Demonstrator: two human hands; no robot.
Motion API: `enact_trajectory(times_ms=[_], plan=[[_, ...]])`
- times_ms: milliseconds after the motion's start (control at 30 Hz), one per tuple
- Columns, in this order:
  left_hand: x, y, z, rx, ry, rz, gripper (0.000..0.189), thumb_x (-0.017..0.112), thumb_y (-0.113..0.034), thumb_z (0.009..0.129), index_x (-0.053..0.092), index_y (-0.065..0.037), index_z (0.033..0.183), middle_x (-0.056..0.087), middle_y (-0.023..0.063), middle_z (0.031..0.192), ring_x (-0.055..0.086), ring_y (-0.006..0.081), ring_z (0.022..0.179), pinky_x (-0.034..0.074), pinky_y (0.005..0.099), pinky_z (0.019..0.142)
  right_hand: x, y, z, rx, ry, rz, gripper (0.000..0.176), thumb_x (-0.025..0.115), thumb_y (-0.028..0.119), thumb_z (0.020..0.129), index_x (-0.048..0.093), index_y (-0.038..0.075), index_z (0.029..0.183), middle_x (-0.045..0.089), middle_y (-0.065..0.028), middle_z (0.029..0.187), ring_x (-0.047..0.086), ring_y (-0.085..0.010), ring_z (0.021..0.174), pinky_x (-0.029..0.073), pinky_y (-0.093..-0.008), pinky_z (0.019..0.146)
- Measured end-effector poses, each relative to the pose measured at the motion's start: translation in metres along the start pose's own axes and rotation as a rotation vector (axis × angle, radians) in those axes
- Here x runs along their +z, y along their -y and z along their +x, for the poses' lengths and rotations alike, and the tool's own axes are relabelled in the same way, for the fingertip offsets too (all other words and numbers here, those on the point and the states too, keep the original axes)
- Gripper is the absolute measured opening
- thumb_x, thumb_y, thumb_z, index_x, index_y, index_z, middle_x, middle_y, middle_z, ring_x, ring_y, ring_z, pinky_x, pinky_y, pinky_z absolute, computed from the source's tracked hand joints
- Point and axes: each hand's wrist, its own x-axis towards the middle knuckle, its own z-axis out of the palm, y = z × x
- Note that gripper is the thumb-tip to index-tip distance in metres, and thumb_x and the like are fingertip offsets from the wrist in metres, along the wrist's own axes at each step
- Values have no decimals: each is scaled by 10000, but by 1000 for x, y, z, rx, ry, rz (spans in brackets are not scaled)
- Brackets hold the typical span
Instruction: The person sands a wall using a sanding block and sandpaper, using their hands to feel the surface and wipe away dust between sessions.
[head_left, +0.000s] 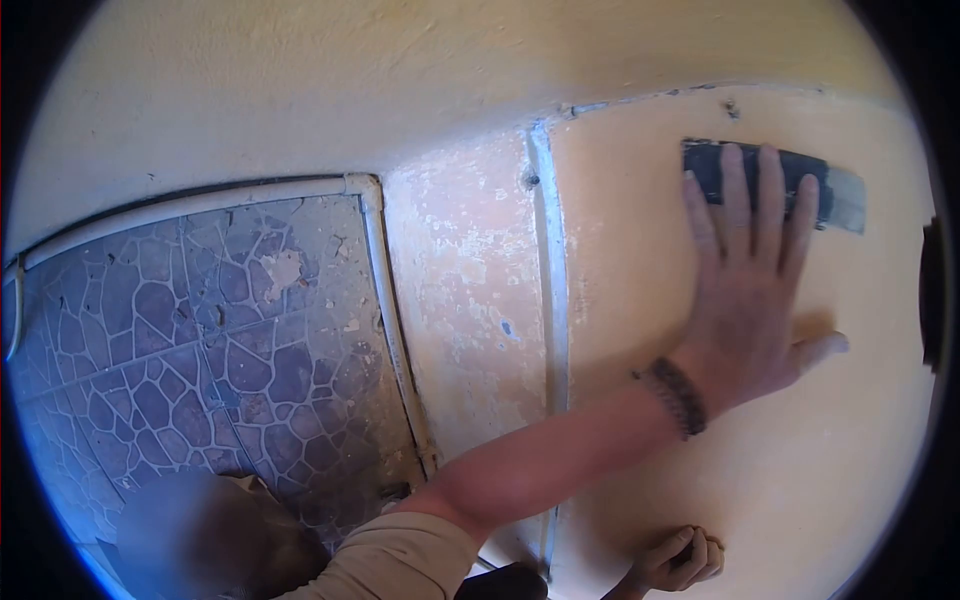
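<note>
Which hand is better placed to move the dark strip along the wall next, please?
Probably the left hand: its spread fingers lie over the dark strip. The lower hand, which appears to be the right, is curled and well below the strip.

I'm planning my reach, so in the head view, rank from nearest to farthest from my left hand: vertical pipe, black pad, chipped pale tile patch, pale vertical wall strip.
1. Black pad, under your left hand's fingers.
2. Pale vertical wall strip, left of the hand.
3. Vertical pipe, left of the strip.
4. Chipped pale patch, farthest left, among stone-patterned tiles.
</note>
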Motion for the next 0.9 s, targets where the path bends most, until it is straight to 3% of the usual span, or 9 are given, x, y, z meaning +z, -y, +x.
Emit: enact_trajectory(times_ms=[167,300,333,400,467,600,767,833,900], plan=[[-16,64,-21,-35,-45,96,1021,709,-557,737,237,-83,1507,126,250,1562,62,497,1428,43,685,1100,-3,-5,0,-17,18,-23,77,616,56,875,623,-21,879,534,-97,861,489,-275,855,465,-421,754],[-23,97,-38,-70,-143,211,1055,716,-555,755,211,12,1487,144,310,1531,77,518,1416,64,668,1100,-1,-2,-1,35,-5,17,72,614,55,876,624,-17,880,534,-94,860,491,-276,856,460,-427,756],[-18,73,-30,-165,-169,197,1096,727,-561,730,204,48,1476,150,360,1502,83,557,1392,72,662,1107,-3,0,-2,44,2,-4,72,614,55,875,623,-16,879,533,-94,859,491,-275,855,458,-428,755],[-6,34,-10,69,-62,-31,1105,738,-561,704,225,46,1472,146,359,1503,84,548,1396,86,653,1118,-3,2,2,31,13,-31,72,614,56,875,623,-15,875,532,-94,858,491,-274,854,456,-432,753],[-7,-19,3,96,53,-221,1060,739,-550,697,276,6,1471,150,293,1535,83,490,1426,104,632,1135,-2,-3,2,-2,18,5,67,612,52,871,622,-15,870,532,-93,856,490,-273,853,454,-429,747],[-5,42,-16,100,-125,-18,905,722,-498,747,361,-73,1460,232,239,1535,184,483,1409,175,601,1129,-2,-3,0,17,16,11,59,610,43,862,619,-15,865,532,-91,850,488,-274,852,449,-426,738],[-28,102,-49,-128,-245,280,790,674,-431,827,388,7,1419,318,288,1476,263,502,1370,227,548,1120,-1,2,4,39,8,-10,59,612,43,852,617,-15,859,533,-92,845,488,-277,849,442,-423,733],[-14,64,-30,-209,-233,19,819,697,-437,803,383,-8,1427,287,290,1492,249,499,1376,197,564,1129,-5,6,3,57,6,-23,59,611,44,850,614,-15,853,532,-91,844,488,-278,848,439,-422,731],[-4,3,-9,78,-76,-216,849,712,-457,779,380,-35,1437,260,282,1508,227,492,1388,168,582,1134,-1,4,5,34,-5,-3,59,609,44,849,612,-15,847,531,-90,844,488,-278,849,437,-420,729]])
